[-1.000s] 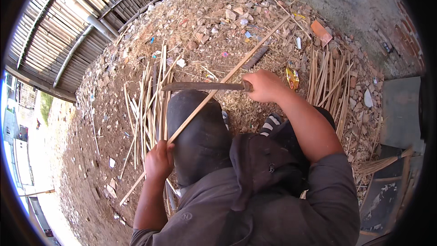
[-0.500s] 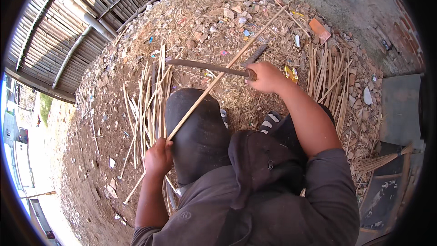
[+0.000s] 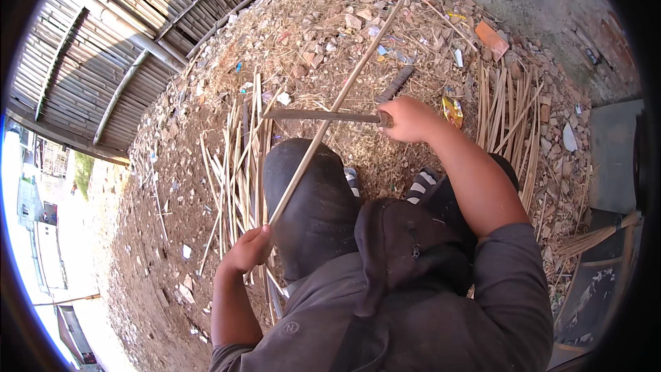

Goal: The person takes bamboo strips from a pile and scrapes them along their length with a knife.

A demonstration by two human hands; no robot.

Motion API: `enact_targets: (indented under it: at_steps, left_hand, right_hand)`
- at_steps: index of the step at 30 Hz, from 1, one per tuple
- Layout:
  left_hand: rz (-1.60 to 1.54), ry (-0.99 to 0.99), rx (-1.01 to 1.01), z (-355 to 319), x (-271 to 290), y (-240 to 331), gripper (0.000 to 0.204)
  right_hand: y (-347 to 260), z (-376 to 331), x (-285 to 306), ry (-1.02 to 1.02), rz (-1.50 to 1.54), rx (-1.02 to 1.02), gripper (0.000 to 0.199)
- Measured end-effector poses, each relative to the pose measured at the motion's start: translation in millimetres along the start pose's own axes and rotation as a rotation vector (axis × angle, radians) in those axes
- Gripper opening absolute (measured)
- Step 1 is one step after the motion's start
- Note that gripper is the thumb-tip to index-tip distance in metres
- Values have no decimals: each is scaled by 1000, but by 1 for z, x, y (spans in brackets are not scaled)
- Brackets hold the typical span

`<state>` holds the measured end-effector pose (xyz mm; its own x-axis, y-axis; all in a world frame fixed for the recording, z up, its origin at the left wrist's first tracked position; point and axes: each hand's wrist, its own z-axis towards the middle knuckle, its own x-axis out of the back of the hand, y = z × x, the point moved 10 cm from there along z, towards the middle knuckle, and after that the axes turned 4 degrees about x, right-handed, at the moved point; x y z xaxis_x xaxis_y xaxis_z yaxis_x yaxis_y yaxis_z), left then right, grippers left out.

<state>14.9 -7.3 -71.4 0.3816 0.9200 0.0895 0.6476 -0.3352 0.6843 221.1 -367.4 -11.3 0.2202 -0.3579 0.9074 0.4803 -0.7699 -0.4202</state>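
Note:
Between the fingers of my left hand (image 3: 249,249) is the near end of a long bamboo strip (image 3: 332,116), which slants up and away to the right past my left knee. My right hand (image 3: 412,120) is closed around the handle of a long-bladed knife (image 3: 310,116). The blade points left and crosses the strip around its middle, seemingly touching it. Beyond my right hand a dark ridged rod (image 3: 396,84) lies on the ground; what it belongs to is unclear.
Loose bamboo strips (image 3: 234,165) lie left of my left leg, with another pile (image 3: 508,107) at the right. Rubble and litter cover the ground. An orange brick piece (image 3: 491,40) lies by the wall at back right. A bamboo fence (image 3: 124,41) stands at far left.
The bamboo strip has turned a little steeper and its far end has come left. My left hand has shifted slightly, still gripping it. The knife blade now lies more level across the strip.

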Motion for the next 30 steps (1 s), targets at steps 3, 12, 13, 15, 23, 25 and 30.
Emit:
enact_targets:
  at_steps: [3, 12, 13, 15, 23, 25, 30]
  left_hand:
    - [69, -18, -24, 3, -4, 10, 43]
    - [775, 768, -350, -33, -7, 66, 33]
    - [820, 800, -349, -35, -7, 67, 34]
    - [808, 783, -375, -37, -5, 67, 35]
    - [674, 435, -372, -23, -15, 63, 34]
    - [779, 507, -378, -27, -15, 67, 32]
    - [953, 658, -320, -38, -15, 68, 29]
  right_hand:
    - [21, 2, 5, 151, 112, -54, 22]
    - [-15, -4, 25, 110, -42, 17, 25]
    - [-16, -4, 23, 122, -27, 11, 25]
    - [-21, -3, 21, 133, -17, 7, 25]
    - [3, -4, 8, 7, 130, -106, 23]
    - [14, -2, 16, 136, 189, -149, 23]
    - [-39, 0, 6, -124, -37, -35, 27]
